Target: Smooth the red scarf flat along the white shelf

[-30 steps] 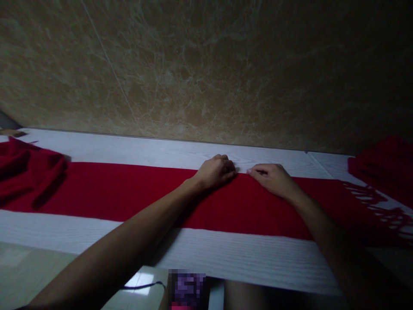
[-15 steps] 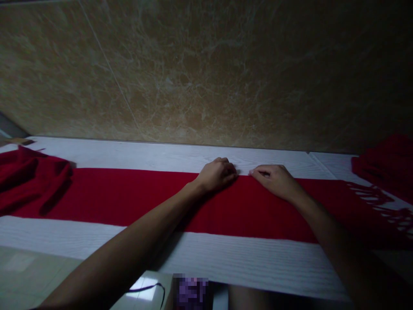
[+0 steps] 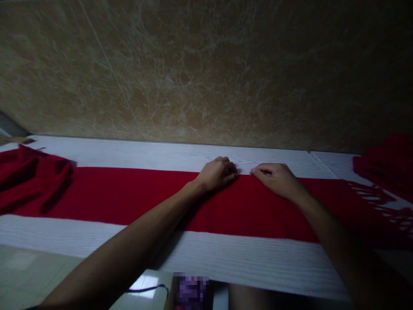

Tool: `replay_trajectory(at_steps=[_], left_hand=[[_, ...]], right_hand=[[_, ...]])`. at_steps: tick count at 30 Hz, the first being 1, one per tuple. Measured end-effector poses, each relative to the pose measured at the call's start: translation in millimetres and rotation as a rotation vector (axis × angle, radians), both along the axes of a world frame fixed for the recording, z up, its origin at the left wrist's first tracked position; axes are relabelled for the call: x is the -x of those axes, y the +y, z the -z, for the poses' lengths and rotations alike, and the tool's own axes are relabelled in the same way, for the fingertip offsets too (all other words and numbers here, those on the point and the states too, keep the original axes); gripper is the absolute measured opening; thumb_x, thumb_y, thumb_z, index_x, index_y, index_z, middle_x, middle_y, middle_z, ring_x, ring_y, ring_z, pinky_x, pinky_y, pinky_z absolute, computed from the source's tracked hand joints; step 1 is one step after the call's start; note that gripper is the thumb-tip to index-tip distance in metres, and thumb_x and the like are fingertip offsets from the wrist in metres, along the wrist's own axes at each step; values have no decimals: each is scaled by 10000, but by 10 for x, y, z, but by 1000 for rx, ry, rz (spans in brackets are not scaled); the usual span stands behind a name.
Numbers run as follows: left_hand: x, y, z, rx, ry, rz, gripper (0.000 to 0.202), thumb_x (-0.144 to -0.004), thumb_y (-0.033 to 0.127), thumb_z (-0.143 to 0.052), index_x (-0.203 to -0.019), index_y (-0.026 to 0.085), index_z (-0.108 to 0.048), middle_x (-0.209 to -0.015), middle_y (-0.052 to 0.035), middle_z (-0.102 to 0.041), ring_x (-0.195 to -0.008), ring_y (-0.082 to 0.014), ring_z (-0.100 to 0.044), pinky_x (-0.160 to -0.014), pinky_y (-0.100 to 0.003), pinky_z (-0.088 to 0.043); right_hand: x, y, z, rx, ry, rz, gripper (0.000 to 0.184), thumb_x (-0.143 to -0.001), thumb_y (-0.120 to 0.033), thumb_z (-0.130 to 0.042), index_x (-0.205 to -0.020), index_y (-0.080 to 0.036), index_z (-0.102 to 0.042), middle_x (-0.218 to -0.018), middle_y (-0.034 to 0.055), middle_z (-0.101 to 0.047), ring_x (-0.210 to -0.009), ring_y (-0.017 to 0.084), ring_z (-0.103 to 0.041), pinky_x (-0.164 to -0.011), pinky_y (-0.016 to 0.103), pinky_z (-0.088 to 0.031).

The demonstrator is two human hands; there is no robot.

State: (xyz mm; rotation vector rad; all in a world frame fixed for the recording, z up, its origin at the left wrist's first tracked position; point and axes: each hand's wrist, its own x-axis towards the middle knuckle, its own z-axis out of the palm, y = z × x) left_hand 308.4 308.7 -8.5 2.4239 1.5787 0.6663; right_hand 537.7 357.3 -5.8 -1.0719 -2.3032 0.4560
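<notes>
A long red scarf (image 3: 251, 211) lies flat across the white wood-grain table (image 3: 251, 258), with tassels fanned out at its right end. My left hand (image 3: 221, 173) is closed at the scarf's far edge, its curled fingertips on the fabric. A short gap to the right, my right hand (image 3: 274, 177) pinches that same far edge between thumb and fingers. Both forearms reach across the cloth. At the left, the scarf runs up to bunched red fabric (image 3: 29, 178); whether the two are one piece I cannot tell.
A brown marbled wall (image 3: 193, 77) rises behind the table. Another heap of red cloth (image 3: 387, 165) sits at the far right. Below the front edge show the tiled floor (image 3: 29, 267), a dark cord (image 3: 148, 289) and a pixelated purple patch (image 3: 192, 290).
My right hand has shifted very slightly to the right along the scarf's far edge. My left hand and the cloth look the same.
</notes>
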Motion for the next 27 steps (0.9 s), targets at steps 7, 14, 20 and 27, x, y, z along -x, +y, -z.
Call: replay_trajectory(at_steps=[7,14,20,27], left_hand=[[-1,-1,6,-12,-4,-10,217,-939,351,-604,-1012,217,-759,-1014,-73,-700,-907,-204,-638,-810,-316,-525],[2,-1,1,-23,8,11,228,-947,352,-595,-1011,210,-762,-1015,-80,-696,-948,-215,-633,-833,-322,-522],[2,1,1,-13,4,8,225,-943,349,-593,-1004,210,-759,-1008,-79,-697,-920,-212,-633,-825,-328,-526],[8,15,21,-17,-3,14,219,-943,338,-596,-1011,209,-759,-1015,-79,-701,-914,-208,-636,-813,-320,-524]], right_hand=[[-13,23,15,11,-11,-2,351,-881,-424,-552,-647,-206,-698,-625,26,-688,-617,187,-592,-609,304,-429],[-15,22,10,-4,-12,23,346,-882,-410,-553,-635,-212,-691,-640,31,-695,-638,192,-604,-620,304,-431],[-13,17,5,-22,-13,20,363,-877,-432,-549,-621,-213,-683,-590,22,-663,-600,180,-577,-583,295,-415],[-15,18,3,7,-17,-1,365,-870,-424,-545,-597,-216,-670,-582,20,-650,-598,181,-573,-587,299,-408]])
